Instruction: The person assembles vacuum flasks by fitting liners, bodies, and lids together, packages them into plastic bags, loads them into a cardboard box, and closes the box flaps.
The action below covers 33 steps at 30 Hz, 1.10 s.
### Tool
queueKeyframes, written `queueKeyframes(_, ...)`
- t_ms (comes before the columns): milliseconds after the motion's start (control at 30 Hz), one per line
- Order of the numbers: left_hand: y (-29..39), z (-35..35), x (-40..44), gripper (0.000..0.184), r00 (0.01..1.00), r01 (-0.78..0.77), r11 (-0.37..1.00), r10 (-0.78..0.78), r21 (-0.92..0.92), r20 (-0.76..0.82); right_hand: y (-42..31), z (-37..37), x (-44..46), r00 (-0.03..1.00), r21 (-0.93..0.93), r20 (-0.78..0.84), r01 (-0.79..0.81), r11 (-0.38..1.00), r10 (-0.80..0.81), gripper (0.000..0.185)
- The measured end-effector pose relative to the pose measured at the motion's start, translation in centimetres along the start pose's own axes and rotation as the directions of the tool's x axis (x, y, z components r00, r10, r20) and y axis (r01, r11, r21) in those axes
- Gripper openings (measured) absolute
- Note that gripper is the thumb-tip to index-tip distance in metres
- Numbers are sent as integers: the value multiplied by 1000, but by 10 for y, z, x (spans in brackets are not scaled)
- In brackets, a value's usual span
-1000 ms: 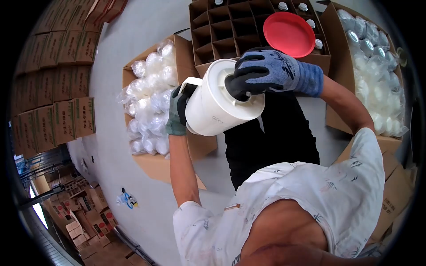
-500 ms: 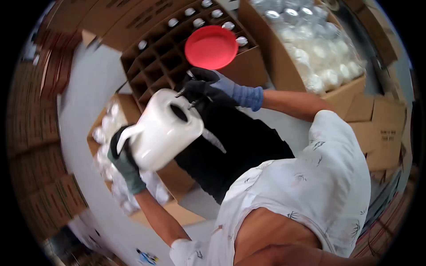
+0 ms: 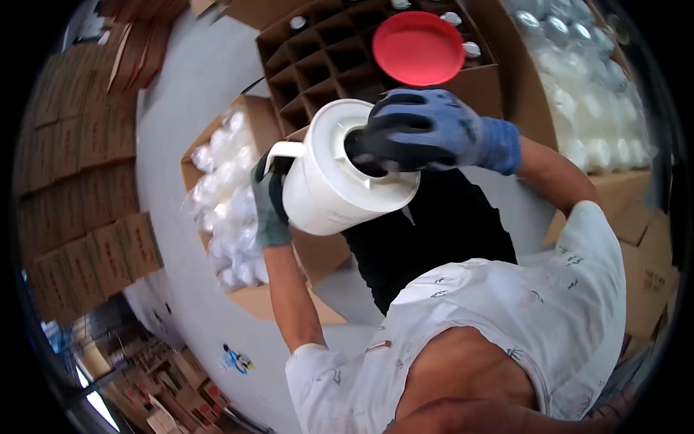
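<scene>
A white jug-shaped flask body is tilted in front of my lap, its round dark opening turned toward my right. My left hand, in a grey-green glove, is wrapped round the flask's side handle. My right hand, in a blue glove with black fingers, is curled at the opening, its fingertips reaching inside. Whatever those fingertips grip is hidden in the dark hole. Just beyond the right hand, a red round dish rests on a divided carton.
Silver-topped items stand in some carton cells. At left, an open box holds plastic-wrapped clear and white pieces; a larger box of similar pieces stands at right. Stacked cartons line the left. Scissors-like blue tools lie on the floor.
The flask has turned more upright and shifted right in view. My right hand, earlier beside the opening with a dark item having metallic prongs, now reaches into it. The camera view has shifted.
</scene>
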<state>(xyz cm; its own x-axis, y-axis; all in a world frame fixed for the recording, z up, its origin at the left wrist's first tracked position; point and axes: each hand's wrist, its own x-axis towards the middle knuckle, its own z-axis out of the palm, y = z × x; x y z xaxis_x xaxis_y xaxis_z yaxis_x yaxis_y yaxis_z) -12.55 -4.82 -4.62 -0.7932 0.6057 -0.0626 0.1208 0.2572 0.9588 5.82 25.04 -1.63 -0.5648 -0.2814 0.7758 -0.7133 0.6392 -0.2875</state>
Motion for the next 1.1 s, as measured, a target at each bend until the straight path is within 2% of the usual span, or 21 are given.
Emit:
queueKeyframes(33,-4,6,-1,25,988,-67,997,70,32,-136,-17,-13,14,966,-63,174,-182,981,191,42)
queueKeyframes(67,42,45,-14,23,961,66,931,-156,-359,-228,-10,1,4,967,69,28,-256,964,254,41)
queueKeyframes(167,63,66,-24,19,975,-116,990,98,-83,-197,-12,10,-5,889,160,-138,-415,896,437,39)
queueKeyframes(267,67,66,-25,19,937,-195,961,241,194,-252,-8,4,-9,730,318,18,-652,689,683,38)
queueKeyframes(300,61,62,-27,22,871,-333,816,459,473,-178,-9,6,-13,732,337,-44,-630,700,680,37)
queueKeyframes(367,63,59,-28,30,887,-328,825,436,459,-150,-13,10,-19,733,388,-138,-579,717,666,32)
queueKeyframes(400,64,51,-25,33,881,-390,805,468,448,-74,-10,4,-23,716,521,77,-622,584,694,30)
queueKeyframes(467,65,31,-19,39,884,-461,836,459,298,82,22,13,-49,804,854,136,-391,342,579,33)
queueKeyframes(500,70,20,-14,42,846,-530,813,484,243,224,51,23,-72,752,887,65,-345,307,656,39)
queueKeyframes(533,82,18,-8,38,830,-549,759,444,350,339,68,11,-83,648,947,170,-317,59,742,42)
queueKeyframes(567,96,26,-6,37,771,-630,650,452,426,449,85,-1,-92,359,802,110,-583,130,927,39)
queueKeyframes(600,110,40,-5,37,706,-703,524,434,480,560,113,5,-111,353,663,19,-704,252,935,35)
queueKeyframes(633,121,53,-2,38,625,-779,360,379,513,683,143,13,-127,353,291,-119,-881,373,928,34)
queueKeyframes(733,118,82,3,65,579,-815,274,417,510,701,200,31,-175,419,-311,-141,-879,362,897,28)
queueKeyframes(767,104,86,0,77,621,-783,320,446,534,645,203,21,-175,473,-270,-163,-865,422,866,28)
queueKeyframes(833,71,96,-20,75,796,-598,610,374,520,477,193,-19,-170,562,-195,-208,-826,529,800,27)
queueKeyframes(900,50,120,-47,73,900,-384,846,252,371,355,202,-99,-191,617,-465,-395,-773,431,681,32)
queueKeyframes(967,28,144,-67,71,941,-189,940,91,284,326,262,-177,-307,421,-136,-816,-806,577,396,37)
queueKeyframes(1000,17,156,-73,70,946,-117,956,26,268,322,235,-231,-300,182,-106,-873,-976,188,452,34)
queueKeyframes(1067,0,171,-73,69,942,-26,964,-65,264,330,233,-317,-393,61,-19,-976,-980,199,209,32)
queueKeyframes(1100,-4,177,-66,68,938,6,963,-99,271,333,221,-342,-434,-208,219,-961,-975,40,184,43)
